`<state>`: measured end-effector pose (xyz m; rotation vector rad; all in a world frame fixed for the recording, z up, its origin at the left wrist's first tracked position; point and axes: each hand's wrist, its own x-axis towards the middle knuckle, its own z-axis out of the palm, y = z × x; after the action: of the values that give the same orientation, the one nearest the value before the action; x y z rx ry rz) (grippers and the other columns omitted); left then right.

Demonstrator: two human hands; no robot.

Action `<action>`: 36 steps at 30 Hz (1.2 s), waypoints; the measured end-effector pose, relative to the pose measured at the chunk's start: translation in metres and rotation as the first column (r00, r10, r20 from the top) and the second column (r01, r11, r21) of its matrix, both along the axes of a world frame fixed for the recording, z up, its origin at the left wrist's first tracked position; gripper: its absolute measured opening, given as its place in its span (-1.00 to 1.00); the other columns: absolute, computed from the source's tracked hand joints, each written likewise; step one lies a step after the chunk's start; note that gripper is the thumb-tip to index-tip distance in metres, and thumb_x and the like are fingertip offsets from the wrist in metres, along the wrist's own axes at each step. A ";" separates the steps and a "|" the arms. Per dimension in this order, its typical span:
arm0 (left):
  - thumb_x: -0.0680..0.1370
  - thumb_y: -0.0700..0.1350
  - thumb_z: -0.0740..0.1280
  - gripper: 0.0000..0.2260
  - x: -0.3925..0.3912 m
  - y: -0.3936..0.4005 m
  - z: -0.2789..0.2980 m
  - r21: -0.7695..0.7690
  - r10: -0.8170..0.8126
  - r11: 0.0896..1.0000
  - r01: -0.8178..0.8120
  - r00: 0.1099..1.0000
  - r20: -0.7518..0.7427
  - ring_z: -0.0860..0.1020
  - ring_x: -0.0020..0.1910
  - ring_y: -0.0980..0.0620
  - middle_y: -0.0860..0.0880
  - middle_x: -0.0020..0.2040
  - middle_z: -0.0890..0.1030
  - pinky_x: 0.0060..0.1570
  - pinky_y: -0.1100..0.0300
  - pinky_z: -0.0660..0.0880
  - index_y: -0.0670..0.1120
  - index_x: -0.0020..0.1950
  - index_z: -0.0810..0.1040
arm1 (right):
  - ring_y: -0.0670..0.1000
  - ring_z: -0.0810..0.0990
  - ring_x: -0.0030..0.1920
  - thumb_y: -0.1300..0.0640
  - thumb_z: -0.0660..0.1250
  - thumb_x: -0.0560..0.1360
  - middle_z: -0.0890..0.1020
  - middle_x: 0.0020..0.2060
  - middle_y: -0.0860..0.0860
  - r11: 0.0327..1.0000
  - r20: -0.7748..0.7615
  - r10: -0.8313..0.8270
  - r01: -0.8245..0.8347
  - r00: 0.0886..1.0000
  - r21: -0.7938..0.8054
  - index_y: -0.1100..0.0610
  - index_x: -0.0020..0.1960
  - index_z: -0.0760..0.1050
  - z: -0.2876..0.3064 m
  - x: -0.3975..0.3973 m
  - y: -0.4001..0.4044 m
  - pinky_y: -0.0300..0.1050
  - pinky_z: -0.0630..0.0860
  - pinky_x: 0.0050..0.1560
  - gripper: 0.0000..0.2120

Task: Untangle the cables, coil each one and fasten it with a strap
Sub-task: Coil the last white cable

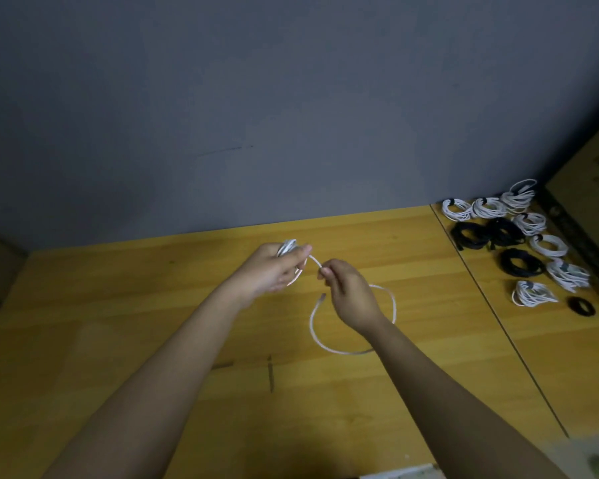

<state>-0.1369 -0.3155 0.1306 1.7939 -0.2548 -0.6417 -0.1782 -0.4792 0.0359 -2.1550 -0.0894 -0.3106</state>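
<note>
Wall [256,98], grey and bare, fills the far half of my view, and below it the wooden table [153,323] runs left to right, with a seam [491,305] cutting across its right part. Beyond that seam, at the far right, sit the finished coils [519,236], white ones and black ones laid near each other, the white ones bound with dark straps. My left hand [274,267] is above the table's middle, fingers curled round a small white bundle [287,247] of loops. From it the cable [313,331] crosses a short gap to my right hand [350,292], which pinches it between thumb and fingertips just right of the left. The slack drops in an open loop onto the table under my right wrist, and its plug end [322,297] points up just left of that hand.
</note>
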 end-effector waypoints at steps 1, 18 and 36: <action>0.63 -0.03 0.22 -0.70 0.000 0.003 -0.001 0.013 -0.003 1.000 0.003 1.000 0.004 0.16 -0.61 0.15 0.06 -0.56 0.23 -0.58 0.31 0.12 -0.11 -0.27 0.37 | 0.14 0.51 -0.20 0.13 0.11 0.61 0.55 -0.27 0.06 0.989 0.065 -0.006 0.016 0.998 -0.149 0.17 -0.13 0.50 0.000 0.003 -0.009 -0.04 0.35 -0.13 -0.75; 0.66 0.01 0.08 -0.65 0.010 -0.002 0.009 -0.396 0.217 0.906 -0.153 0.969 0.120 0.29 -0.48 0.10 0.08 -0.47 0.34 -0.37 0.24 0.25 -0.06 -0.30 0.28 | 0.14 0.52 -0.23 0.05 0.09 0.65 0.61 -0.21 -0.02 0.970 -0.182 0.106 -0.142 0.978 -0.198 0.08 0.23 0.44 -0.010 -0.012 0.038 -0.07 0.33 -0.26 -0.75; 0.42 0.47 0.14 -0.45 0.009 0.028 -0.063 0.797 -0.556 0.567 0.207 0.810 0.185 0.48 -0.19 0.00 0.04 -0.21 0.45 -0.11 0.06 0.45 -0.04 -0.14 0.34 | 0.16 0.58 0.00 0.02 0.17 0.63 0.63 -0.03 0.06 0.621 -0.203 0.111 -0.227 0.973 -0.750 0.07 0.15 0.52 0.018 -0.022 -0.041 -0.11 0.32 -0.25 -0.78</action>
<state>-0.1281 -0.2878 0.0676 2.7445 -0.8106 -0.7216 -0.2007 -0.5200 0.0537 -2.9976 -0.4160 0.0168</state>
